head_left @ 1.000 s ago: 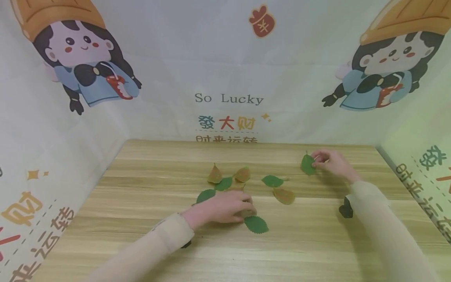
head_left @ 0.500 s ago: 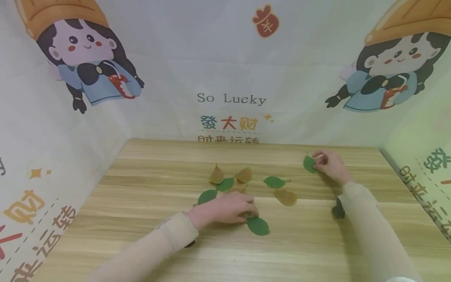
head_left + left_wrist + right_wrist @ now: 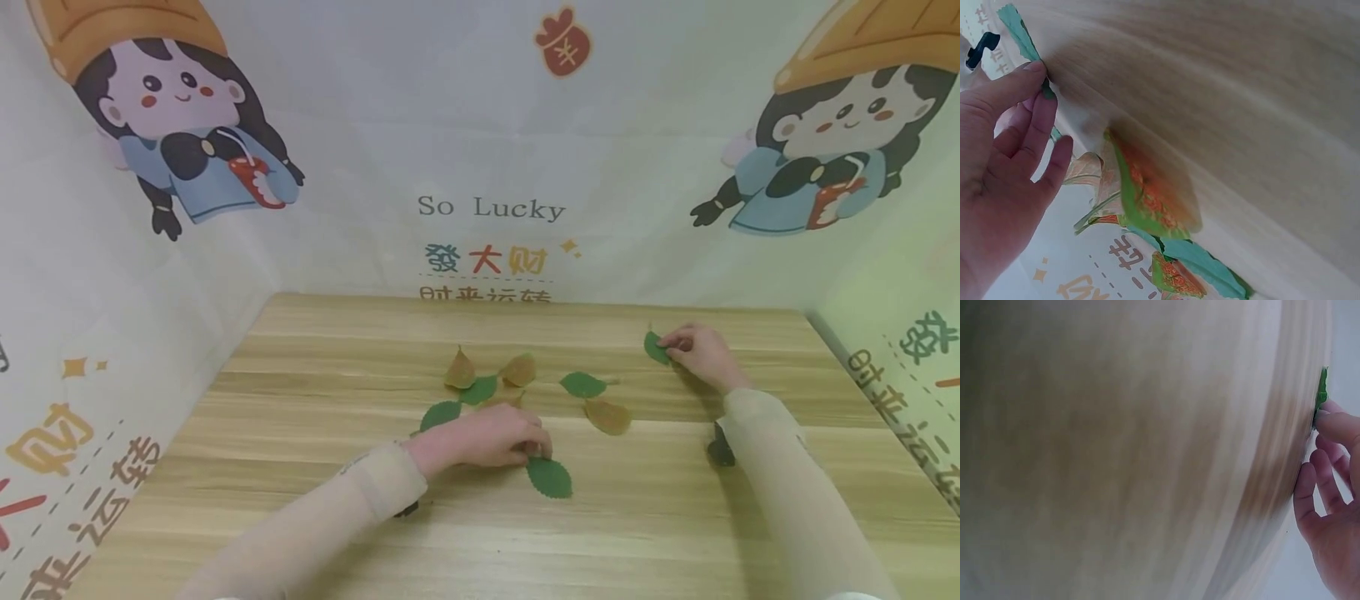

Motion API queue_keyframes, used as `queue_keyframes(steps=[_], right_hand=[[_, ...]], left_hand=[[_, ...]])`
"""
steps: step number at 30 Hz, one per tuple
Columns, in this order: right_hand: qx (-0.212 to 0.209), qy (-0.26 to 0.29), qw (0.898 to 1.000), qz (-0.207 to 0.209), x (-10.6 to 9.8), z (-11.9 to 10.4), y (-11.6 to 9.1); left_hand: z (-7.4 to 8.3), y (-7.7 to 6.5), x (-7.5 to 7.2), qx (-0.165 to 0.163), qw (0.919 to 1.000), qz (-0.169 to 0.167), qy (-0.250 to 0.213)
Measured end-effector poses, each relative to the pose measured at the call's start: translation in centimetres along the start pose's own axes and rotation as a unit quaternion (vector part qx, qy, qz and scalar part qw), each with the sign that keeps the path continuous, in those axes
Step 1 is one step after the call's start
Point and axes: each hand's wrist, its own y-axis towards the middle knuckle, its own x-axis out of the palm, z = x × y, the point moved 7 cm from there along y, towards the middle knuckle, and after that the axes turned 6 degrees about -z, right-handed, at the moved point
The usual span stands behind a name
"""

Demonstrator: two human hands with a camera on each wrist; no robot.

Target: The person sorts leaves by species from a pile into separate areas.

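Observation:
In the head view my left hand (image 3: 487,435) pinches one end of a serrated green leaf (image 3: 550,478) at the near middle of the table. The left wrist view shows that leaf (image 3: 1019,30) between thumb and forefinger, the other fingers (image 3: 1063,156) spread loosely. My right hand (image 3: 703,354) pinches the edge of another green leaf (image 3: 655,347) towards the back right; its thumb covers part of the leaf (image 3: 1322,387) in the right wrist view. Beside the left hand lies a green leaf (image 3: 440,415), and a brownish leaf (image 3: 504,400) is partly hidden behind that hand.
Brownish-orange leaves (image 3: 460,372) and a green leaf (image 3: 478,390) cluster behind my left hand. Between the hands lie a green leaf (image 3: 582,384) and a brownish leaf (image 3: 607,416). A printed cloth (image 3: 360,167) walls in the wooden table (image 3: 637,533) at back and sides.
My right fingers have shifted over their leaf, so less of it shows, and the right forearm has moved slightly left. The left hand's fingers have closed in on its leaf's end.

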Motion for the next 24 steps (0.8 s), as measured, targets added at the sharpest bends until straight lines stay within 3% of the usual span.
queue_keyframes(steps=[8,17,20,24], right_hand=[[0.008,0.014,1.0,-0.022,0.11,-0.41,-0.22],[0.017,0.023,0.999,-0.033,0.27,-0.65,-0.47],[0.017,0.025,0.999,-0.036,0.31,-0.71,-0.54],[0.017,0.023,0.999,-0.033,0.22,-0.52,-0.55]], left_hand=[[-0.19,0.27,0.02,-0.005,0.9986,-0.027,-0.044],[-0.25,0.58,-0.34,-0.004,0.9996,-0.026,0.007],[-0.24,0.29,-0.51,-0.029,0.9992,-0.011,0.024],[-0.39,-0.19,-0.51,-0.088,0.9959,0.002,0.023]])
